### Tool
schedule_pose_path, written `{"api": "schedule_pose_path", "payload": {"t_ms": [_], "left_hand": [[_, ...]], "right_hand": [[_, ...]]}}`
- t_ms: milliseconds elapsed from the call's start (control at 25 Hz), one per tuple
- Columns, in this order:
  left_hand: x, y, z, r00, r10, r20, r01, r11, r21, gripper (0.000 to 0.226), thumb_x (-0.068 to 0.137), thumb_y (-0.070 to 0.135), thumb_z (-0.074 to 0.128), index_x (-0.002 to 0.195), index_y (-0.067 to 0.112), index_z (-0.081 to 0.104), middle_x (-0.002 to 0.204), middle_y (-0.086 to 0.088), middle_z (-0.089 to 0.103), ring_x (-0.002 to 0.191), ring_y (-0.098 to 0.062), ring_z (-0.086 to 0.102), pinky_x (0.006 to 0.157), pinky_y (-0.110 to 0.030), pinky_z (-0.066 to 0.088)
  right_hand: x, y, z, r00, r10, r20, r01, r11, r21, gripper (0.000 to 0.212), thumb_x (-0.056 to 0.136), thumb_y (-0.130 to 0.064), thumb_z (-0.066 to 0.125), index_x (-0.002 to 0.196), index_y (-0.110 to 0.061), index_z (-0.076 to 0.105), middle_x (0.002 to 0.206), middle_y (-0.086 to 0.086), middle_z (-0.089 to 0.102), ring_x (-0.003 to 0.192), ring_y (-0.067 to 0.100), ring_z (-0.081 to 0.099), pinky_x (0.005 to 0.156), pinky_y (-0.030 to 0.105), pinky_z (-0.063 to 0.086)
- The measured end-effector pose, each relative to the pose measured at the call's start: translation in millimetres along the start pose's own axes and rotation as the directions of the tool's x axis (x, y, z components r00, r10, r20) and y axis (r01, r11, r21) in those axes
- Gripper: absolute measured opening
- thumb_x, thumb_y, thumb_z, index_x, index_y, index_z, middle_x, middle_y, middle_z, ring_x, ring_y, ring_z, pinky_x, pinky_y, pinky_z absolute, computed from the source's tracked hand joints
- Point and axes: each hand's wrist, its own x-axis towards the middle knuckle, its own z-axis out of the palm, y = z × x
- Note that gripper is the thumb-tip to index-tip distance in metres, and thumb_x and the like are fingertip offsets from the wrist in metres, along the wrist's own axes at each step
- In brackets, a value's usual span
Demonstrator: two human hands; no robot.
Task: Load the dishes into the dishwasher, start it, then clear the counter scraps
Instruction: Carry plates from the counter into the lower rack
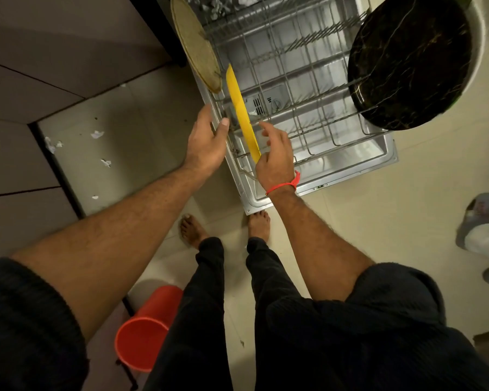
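The dishwasher's lower rack is pulled out over the open door. A yellow plate stands on edge in the rack's near left corner. My right hand holds the plate's near end, index finger stretched along its right side; the thumb is hidden. My left hand rests open at the rack's left rim, thumb touching the wire. A tan round plate stands on edge at the rack's left side, and a large black marbled plate leans at its right side.
A red bucket stands on the floor by my left leg. White paper scraps lie scattered on the pale surface to the left. Grey slippers sit at the right edge. My bare feet are at the door's front corner.
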Motion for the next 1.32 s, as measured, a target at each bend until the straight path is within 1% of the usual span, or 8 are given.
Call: {"api": "schedule_pose_path", "payload": {"t_ms": [160, 280, 600, 760, 840, 960, 1160, 1320], "left_hand": [[-52, 1, -39, 0.990, 0.124, -0.063, -0.121, 0.992, 0.048, 0.058, 0.106, 0.028, 0.050, 0.157, 0.012, 0.030, 0.156, -0.011, 0.036, 0.093, 0.031, 0.046, 0.092, -0.007, 0.040], [-112, 10, -89, 0.983, 0.159, -0.096, -0.157, 0.987, 0.030, 0.056, 0.106, 0.025, 0.051, 0.156, 0.012, 0.032, 0.156, -0.008, 0.036, 0.091, 0.035, 0.043, 0.083, 0.005, 0.036], [-278, 16, -266, 0.864, 0.183, -0.469, -0.211, 0.977, -0.008, 0.050, 0.104, 0.020, 0.057, 0.151, 0.010, 0.043, 0.149, -0.007, 0.045, 0.113, 0.007, 0.055, 0.101, -0.019, 0.048], [-329, -3, -351, 0.727, 0.073, -0.682, -0.193, 0.976, -0.101, 0.048, 0.103, 0.020, 0.058, 0.148, 0.014, 0.046, 0.143, -0.006, 0.051, 0.078, 0.005, 0.060, 0.077, -0.006, 0.046], [-346, -16, -390, 0.665, 0.022, -0.747, -0.199, 0.969, -0.148, 0.049, 0.102, 0.023, 0.060, 0.149, 0.021, 0.046, 0.142, 0.000, 0.052, 0.080, 0.000, 0.065, 0.079, -0.015, 0.052], [-365, -45, -443, 0.571, -0.033, -0.820, -0.250, 0.944, -0.213, 0.050, 0.100, 0.019, 0.062, 0.148, 0.022, 0.046, 0.141, 0.004, 0.052, 0.087, -0.026, 0.069, 0.080, -0.035, 0.057], [-380, -118, -533, 0.475, -0.117, -0.872, -0.295, 0.913, -0.283, 0.053, 0.100, 0.018, 0.062, 0.150, 0.019, 0.045, 0.147, 0.005, 0.050, 0.088, -0.016, 0.069, 0.082, -0.035, 0.058], [-385, -170, -584, 0.470, -0.173, -0.866, -0.304, 0.889, -0.343, 0.050, 0.100, 0.023, 0.062, 0.147, 0.031, 0.045, 0.146, 0.009, 0.051, 0.089, -0.031, 0.069, 0.077, -0.040, 0.058]], "right_hand": [[-12, -50, -15, 0.982, -0.164, 0.095, 0.161, 0.986, 0.030, 0.058, 0.076, 0.004, 0.035, 0.123, -0.014, 0.064, 0.102, 0.002, 0.067, 0.098, 0.021, 0.060, 0.090, 0.038, 0.050], [-36, -118, -35, 0.932, -0.190, 0.308, 0.156, 0.979, 0.131, 0.049, 0.086, 0.008, 0.040, 0.123, -0.014, 0.065, 0.097, 0.000, 0.070, 0.093, 0.010, 0.064, 0.091, 0.028, 0.052], [-126, -309, -35, 0.688, -0.482, 0.544, 0.424, 0.874, 0.237, 0.048, 0.082, -0.008, 0.044, 0.118, -0.037, 0.061, 0.089, -0.014, 0.073, 0.074, 0.000, 0.061, 0.087, 0.039, 0.052], [-177, -415, -7, 0.479, -0.606, 0.635, 0.544, 0.773, 0.327, 0.043, 0.088, 0.002, 0.047, 0.122, -0.019, 0.062, 0.091, -0.005, 0.074, 0.071, 0.011, 0.066, 0.081, 0.033, 0.054], [-198, -463, 13, 0.392, -0.620, 0.679, 0.557, 0.748, 0.361, 0.042, 0.091, 0.006, 0.047, 0.123, -0.017, 0.061, 0.091, -0.002, 0.074, 0.070, 0.011, 0.065, 0.078, 0.029, 0.055], [-230, -526, 53, 0.340, -0.650, 0.680, 0.560, 0.721, 0.409, 0.040, 0.093, 0.004, 0.047, 0.123, -0.020, 0.060, 0.091, -0.003, 0.074, 0.072, 0.016, 0.067, 0.077, 0.028, 0.057], [-283, -606, 140, 0.286, -0.662, 0.692, 0.532, 0.711, 0.460, 0.039, 0.095, 0.000, 0.049, 0.126, -0.022, 0.060, 0.098, -0.001, 0.075, 0.078, 0.020, 0.072, 0.076, 0.028, 0.058], [-317, -646, 200, 0.255, -0.651, 0.715, 0.527, 0.713, 0.462, 0.040, 0.095, -0.002, 0.051, 0.128, -0.024, 0.058, 0.104, -0.002, 0.073, 0.080, 0.017, 0.072, 0.072, 0.025, 0.056]]}}
